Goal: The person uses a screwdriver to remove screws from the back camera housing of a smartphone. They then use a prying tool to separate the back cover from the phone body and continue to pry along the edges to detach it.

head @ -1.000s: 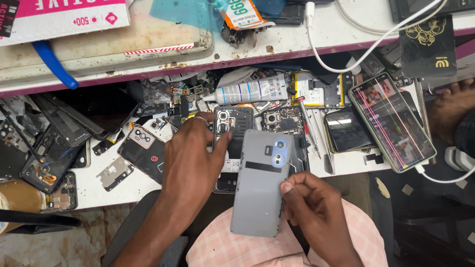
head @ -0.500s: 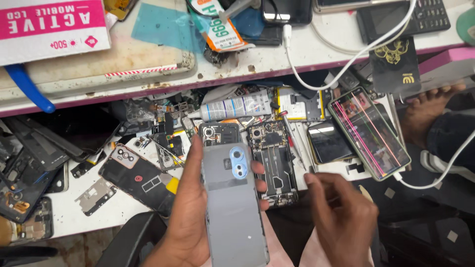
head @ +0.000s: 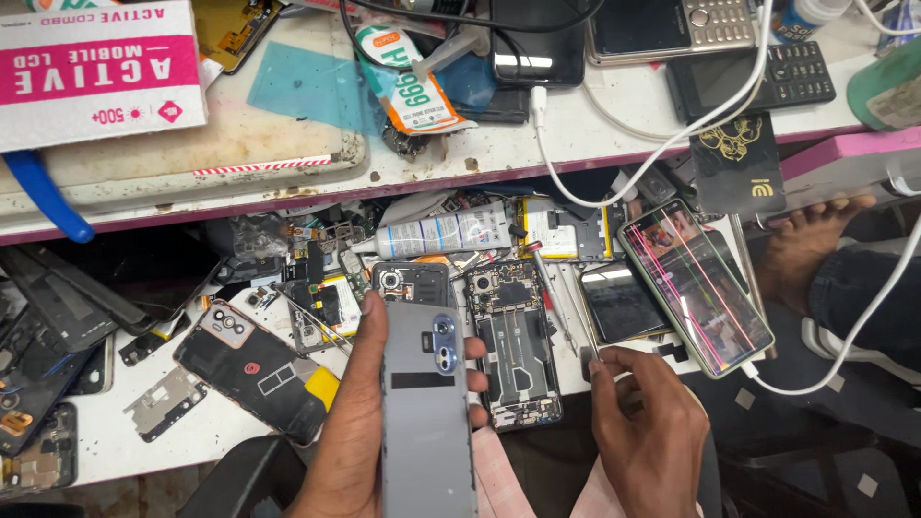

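Lying in the left hand (head: 350, 432), a grey rectangular phone back cover with a blue twin-lens camera block (head: 427, 403) is held upright over the lap, its lower end cut off by the bottom edge of the view. The thumb is laid along the cover's left edge and the fingers (head: 477, 384) are curled round its right edge, so the cover is clasped from both sides. Just right of the cover, an opened phone with its dark circuit boards and cables exposed (head: 513, 345) is seen on the white counter (head: 106, 451). The right hand (head: 648, 436) is placed further right of the cover, with its fingertips pinched at the counter's edge beside a thin metal tool (head: 559, 312); whether anything is gripped between them cannot be told. Right of that hand, a phone with a cracked screen showing coloured lines (head: 696, 288) is plugged into a white cable (head: 835, 360). Above the cover a white glue tube with blue print (head: 443, 233) is laid among loose parts. Left of the cover a black phone back with a yellow corner (head: 254, 369) is found.
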A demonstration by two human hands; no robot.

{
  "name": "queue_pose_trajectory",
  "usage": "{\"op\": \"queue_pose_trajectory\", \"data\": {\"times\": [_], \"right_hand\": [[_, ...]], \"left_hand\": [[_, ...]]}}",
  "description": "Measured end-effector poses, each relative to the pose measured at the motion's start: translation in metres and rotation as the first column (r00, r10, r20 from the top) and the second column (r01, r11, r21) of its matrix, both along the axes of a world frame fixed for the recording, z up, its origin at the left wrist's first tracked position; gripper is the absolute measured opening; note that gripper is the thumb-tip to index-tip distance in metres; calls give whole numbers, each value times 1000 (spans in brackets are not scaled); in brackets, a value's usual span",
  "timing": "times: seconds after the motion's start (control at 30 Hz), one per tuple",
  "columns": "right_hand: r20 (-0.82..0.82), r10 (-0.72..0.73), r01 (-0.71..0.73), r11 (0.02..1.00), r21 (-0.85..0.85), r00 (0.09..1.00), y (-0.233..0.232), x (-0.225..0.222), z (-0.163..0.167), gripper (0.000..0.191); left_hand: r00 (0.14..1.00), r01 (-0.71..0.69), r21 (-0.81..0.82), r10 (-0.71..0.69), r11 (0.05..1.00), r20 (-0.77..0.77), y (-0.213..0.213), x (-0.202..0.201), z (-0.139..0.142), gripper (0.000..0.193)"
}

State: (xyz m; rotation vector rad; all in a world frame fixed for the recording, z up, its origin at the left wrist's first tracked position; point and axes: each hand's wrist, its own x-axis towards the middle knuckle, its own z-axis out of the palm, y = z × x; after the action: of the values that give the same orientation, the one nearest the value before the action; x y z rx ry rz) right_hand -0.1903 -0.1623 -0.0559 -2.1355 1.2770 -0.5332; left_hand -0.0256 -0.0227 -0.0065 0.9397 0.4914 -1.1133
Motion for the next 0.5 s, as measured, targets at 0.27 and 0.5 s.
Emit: {"op": "queue_pose_trajectory", "data": {"times": [0.27, 0.5], "right_hand": [[271, 63, -29, 991, -130, 961, 2, -19, -16, 12], [639, -447, -147, 737, 659, 626, -25, -50, -48, 22]], "left_hand": [[997, -46, 23, 47, 999, -56, 0, 4, -4, 80], [999, -51, -1, 51, 999, -19, 0, 5, -4, 76]]}}
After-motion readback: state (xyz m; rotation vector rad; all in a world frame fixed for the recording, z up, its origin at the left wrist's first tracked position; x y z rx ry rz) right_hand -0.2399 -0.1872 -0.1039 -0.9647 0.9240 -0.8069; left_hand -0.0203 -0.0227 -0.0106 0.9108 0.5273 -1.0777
